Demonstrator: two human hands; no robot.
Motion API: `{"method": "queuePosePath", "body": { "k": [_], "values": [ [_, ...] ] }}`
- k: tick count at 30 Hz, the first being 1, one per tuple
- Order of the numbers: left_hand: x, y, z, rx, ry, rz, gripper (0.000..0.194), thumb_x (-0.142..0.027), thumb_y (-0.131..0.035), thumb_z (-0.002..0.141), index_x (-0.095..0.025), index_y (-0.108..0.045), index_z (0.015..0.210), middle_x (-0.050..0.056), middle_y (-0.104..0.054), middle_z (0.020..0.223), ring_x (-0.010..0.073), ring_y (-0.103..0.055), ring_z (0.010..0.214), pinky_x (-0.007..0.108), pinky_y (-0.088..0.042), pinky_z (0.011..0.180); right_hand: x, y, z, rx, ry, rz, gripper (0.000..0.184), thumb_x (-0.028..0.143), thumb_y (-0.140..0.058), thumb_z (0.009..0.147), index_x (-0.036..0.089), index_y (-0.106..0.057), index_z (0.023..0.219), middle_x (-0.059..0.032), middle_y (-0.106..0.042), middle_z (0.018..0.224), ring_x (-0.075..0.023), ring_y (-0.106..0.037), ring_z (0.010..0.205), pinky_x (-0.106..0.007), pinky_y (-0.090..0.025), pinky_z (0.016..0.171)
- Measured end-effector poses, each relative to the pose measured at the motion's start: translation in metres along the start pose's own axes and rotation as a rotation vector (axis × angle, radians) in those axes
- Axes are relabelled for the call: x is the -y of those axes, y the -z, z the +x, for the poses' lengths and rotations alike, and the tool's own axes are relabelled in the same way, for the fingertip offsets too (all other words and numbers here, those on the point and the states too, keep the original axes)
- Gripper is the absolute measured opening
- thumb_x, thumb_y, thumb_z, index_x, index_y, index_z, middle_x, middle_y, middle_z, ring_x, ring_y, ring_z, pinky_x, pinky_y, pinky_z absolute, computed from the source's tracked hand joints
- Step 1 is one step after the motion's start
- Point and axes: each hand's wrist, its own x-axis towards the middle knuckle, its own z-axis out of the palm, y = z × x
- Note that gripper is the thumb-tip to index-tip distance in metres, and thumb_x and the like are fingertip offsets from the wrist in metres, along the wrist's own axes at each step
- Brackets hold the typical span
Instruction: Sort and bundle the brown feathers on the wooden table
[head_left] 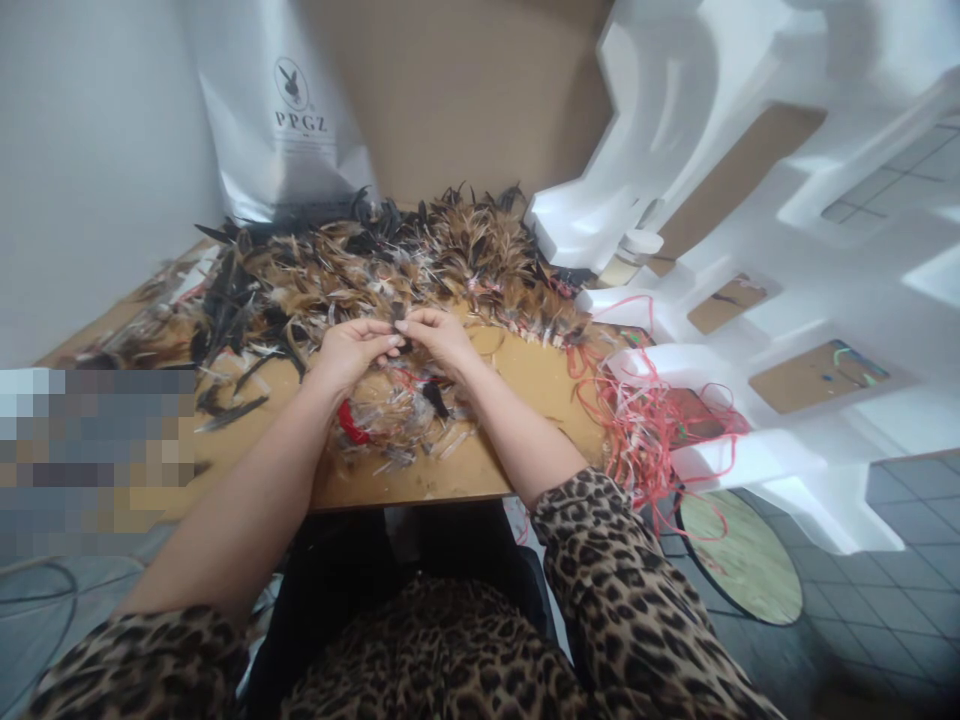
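Note:
My left hand (349,352) and my right hand (442,340) meet above the table, fingertips almost touching. Both are closed in a pinch on a small dark feather (398,312), its lower part mostly hidden by the fingers. Just beneath them lies a loose heap of feather scraps and clear bits (405,425), with a red piece (354,424) at its left side. Beyond my hands spreads a large pile of brown feathers (480,240). Long black feathers (225,300) lie to the left of it.
Tangled pink-red strings (645,430) hang over the right edge of the yellowish table (525,375). White foam packing (840,290) stands at the right, near a white-lidded jar (634,255). A silvery bag (300,150) stands behind the feathers. A round-topped stool (742,555) is on the tiled floor.

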Motion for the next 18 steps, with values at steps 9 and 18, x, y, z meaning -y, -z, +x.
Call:
{"method": "queuePosePath", "body": {
  "k": [9,18],
  "values": [
    [-0.004,0.0,-0.003,0.066,0.183,-0.047,0.023,-0.023,-0.077,0.053,-0.01,-0.068,0.07,0.005,-0.066,0.062,0.0049,-0.054,0.048,0.013,-0.041,0.045,-0.01,-0.008,0.001,-0.053,0.047,0.053,0.025,0.033,-0.073,0.058,0.014,-0.061,0.068,0.0051,-0.059,0.061,-0.0045,-0.05,0.057,-0.019,-0.04,0.061],
    [-0.007,0.002,-0.002,0.051,0.209,-0.068,0.018,-0.021,-0.076,0.058,-0.01,-0.066,0.068,0.006,-0.068,0.071,0.0053,-0.058,0.051,0.012,-0.042,0.045,0.014,0.037,0.009,-0.02,0.128,-0.431,0.021,0.031,-0.064,0.067,0.013,-0.066,0.077,-0.0002,-0.065,0.072,-0.0088,-0.054,0.066,-0.023,-0.043,0.069]
  ]
}}
